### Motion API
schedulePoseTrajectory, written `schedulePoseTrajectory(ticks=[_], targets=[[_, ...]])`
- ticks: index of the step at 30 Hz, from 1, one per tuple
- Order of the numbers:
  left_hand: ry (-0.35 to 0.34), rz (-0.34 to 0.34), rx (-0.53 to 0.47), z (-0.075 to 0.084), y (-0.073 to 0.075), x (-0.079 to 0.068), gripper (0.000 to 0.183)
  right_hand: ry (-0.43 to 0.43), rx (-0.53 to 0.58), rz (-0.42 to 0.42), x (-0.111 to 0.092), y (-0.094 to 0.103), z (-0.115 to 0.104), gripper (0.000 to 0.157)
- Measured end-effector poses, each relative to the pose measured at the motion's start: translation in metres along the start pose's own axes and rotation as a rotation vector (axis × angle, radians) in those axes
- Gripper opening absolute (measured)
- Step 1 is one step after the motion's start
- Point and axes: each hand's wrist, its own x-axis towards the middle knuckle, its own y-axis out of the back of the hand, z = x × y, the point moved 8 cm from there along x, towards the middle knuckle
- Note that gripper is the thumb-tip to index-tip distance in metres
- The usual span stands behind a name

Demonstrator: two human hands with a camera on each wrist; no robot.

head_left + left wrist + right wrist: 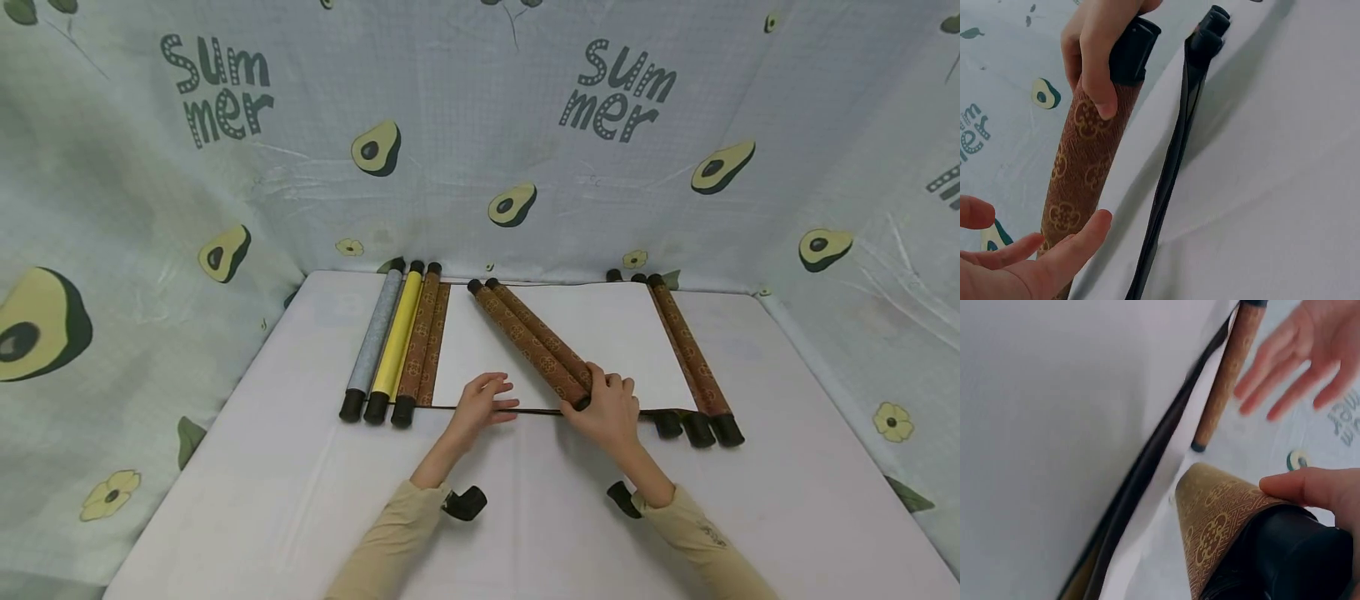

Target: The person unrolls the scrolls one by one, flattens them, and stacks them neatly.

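Note:
My right hand grips the near end of a brown patterned scroll, rolled up and slanting away to the left. A second brown roll lies along its right side. In the left wrist view, the right thumb presses the patterned covering beside the black end cap. My left hand hovers left of the scroll's near end, fingers spread and holding nothing. The right wrist view shows this left hand apart from the scroll's flared brown end. Beneath lies a white unrolled sheet.
At the sheet's left stand side by side a grey-blue roll, a yellow roll and a brown roll, all black-capped. More brown rolls lie at its right edge. A patterned cloth hangs behind the white table.

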Motion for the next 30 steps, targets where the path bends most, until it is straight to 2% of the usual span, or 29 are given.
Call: schedulePoseTrajectory(ticks=[3,8,14,20,30], targets=[[0.020,-0.001,-0.059,-0.003,-0.003,0.001,0.043,-0.005,-0.010,-0.029,-0.005,-0.007,-0.008,0.070],[0.059,-0.007,-0.082,-0.010,-0.007,0.002,0.045,-0.010,-0.006,-0.089,-0.012,-0.015,-0.023,0.068],[0.101,0.006,-0.118,-0.014,-0.012,0.000,0.043,-0.026,0.082,-0.263,-0.018,-0.029,-0.039,0.072],[0.120,0.066,-0.094,-0.019,-0.002,0.002,0.041,-0.016,0.236,-0.416,-0.024,-0.044,-0.047,0.081],[0.148,0.082,-0.038,-0.017,0.016,-0.003,0.039,0.048,0.452,-0.517,-0.025,-0.057,-0.045,0.070]])
